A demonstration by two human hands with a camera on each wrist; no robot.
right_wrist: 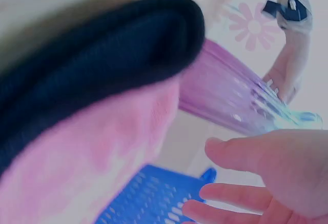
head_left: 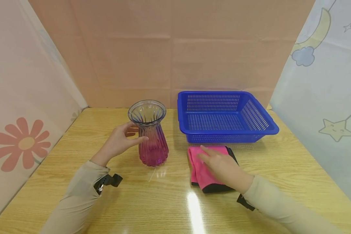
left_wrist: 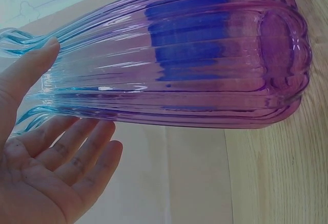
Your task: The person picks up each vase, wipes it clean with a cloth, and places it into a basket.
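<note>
A ribbed glass vase (head_left: 153, 143), bluish at the flared rim and pink-purple at the base, stands upright on the table. My left hand (head_left: 120, 140) is at its left side by the neck, thumb in front and fingers apart. In the left wrist view the thumb overlaps the vase's neck and the loosely bent fingers lie along its edge; whether they press it is unclear. Over a folded pink cloth (head_left: 197, 169) with black edging hovers my right hand (head_left: 223, 170). Its thumb and fingers are spread with nothing between them in the right wrist view.
A blue plastic basket (head_left: 222, 139) with slotted walls stands behind the cloth, right of the vase. The wooden table (head_left: 152, 204) is bordered by a plain backdrop (head_left: 125, 65) and patterned side sheets (head_left: 318, 97).
</note>
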